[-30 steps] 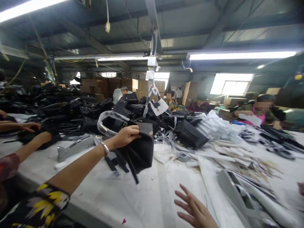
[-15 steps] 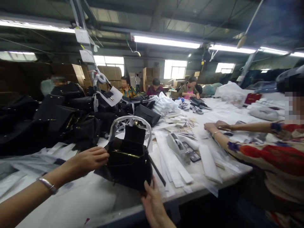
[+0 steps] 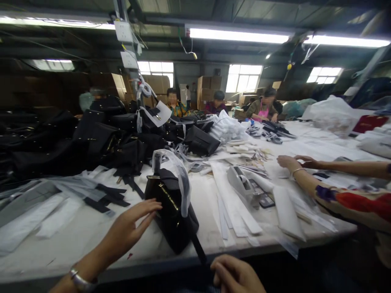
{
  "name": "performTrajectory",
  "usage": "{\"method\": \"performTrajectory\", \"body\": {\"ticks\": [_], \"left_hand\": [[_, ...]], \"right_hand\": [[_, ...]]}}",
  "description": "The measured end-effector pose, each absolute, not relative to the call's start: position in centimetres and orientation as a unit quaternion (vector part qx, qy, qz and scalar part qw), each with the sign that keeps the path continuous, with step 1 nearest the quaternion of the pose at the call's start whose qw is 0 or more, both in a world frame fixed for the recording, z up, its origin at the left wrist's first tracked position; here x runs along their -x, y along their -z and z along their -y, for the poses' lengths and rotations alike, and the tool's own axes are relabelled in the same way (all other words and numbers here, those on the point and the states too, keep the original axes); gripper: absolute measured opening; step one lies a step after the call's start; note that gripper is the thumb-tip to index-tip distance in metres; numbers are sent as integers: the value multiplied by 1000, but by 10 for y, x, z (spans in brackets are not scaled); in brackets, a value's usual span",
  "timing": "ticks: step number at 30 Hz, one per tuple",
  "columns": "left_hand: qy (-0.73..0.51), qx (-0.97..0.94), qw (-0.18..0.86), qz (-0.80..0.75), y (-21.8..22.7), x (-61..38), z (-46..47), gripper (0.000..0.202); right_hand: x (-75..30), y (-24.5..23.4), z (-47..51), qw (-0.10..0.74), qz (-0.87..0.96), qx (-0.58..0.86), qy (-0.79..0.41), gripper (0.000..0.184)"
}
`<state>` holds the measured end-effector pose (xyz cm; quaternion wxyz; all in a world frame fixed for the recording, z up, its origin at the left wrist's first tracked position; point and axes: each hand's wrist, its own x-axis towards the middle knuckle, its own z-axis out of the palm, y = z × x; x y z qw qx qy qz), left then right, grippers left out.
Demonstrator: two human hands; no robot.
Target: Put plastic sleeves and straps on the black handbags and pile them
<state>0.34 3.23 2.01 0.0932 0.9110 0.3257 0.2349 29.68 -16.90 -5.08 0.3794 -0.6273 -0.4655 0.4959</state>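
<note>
A black handbag (image 3: 172, 215) with a gold zipper stands tilted on the table near its front edge. Clear plastic film covers its arched handle (image 3: 183, 183). My left hand (image 3: 134, 228) lies against the bag's left side, fingers stretched out and not wrapped round it. A black strap (image 3: 198, 244) hangs from the bag's right side over the table edge. Beside the strap's lower end is my right hand (image 3: 236, 274), fingers curled together. Whether the strap runs into those fingers is hard to make out against the dark background.
Black bags (image 3: 91, 130) are heaped at the left and back. White strips (image 3: 233, 203), a tape dispenser (image 3: 241, 183) and dark straps (image 3: 106, 195) lie on the white table (image 3: 210, 240). A co-worker's hands (image 3: 290, 162) work at the right; other people sit across the table.
The handbag has turned and now stands more end-on. My right hand has left the bag's underside and moved down and right. My left hand has moved slightly right and down. The view has swung left.
</note>
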Motion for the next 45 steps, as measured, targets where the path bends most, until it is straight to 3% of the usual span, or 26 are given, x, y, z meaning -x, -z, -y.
{"method": "performTrajectory", "body": {"ticks": [4,6,10,17,21,25,28,32,38,45], "left_hand": [[-282,-904,113,-301,4,-21,-5,30],[-327,-891,145,-279,15,-26,-8,15],[-387,-870,200,-230,28,-33,-23,10],[-393,-856,193,-274,40,-46,-44,15],[-414,-794,176,-409,45,-4,-58,38],[-346,-793,179,-468,55,48,-64,36],[-256,-851,203,-410,66,55,-57,21],[-183,-892,207,-357,76,36,-46,23],[-176,-883,194,-389,69,26,-46,6],[-209,-819,215,-489,59,35,-61,11]], "right_hand": [[-285,30,129,443,521,641,-347,36],[-276,28,108,421,567,614,-354,37],[-262,32,85,375,624,583,-362,28],[-244,44,95,426,586,577,-376,29],[-242,44,95,422,525,583,-455,30],[-248,35,87,378,514,559,-530,28],[-251,32,84,358,520,540,-556,25],[-251,33,83,349,528,531,-564,23],[-256,31,77,346,562,529,-533,30],[-257,31,75,360,563,528,-524,31]]}}
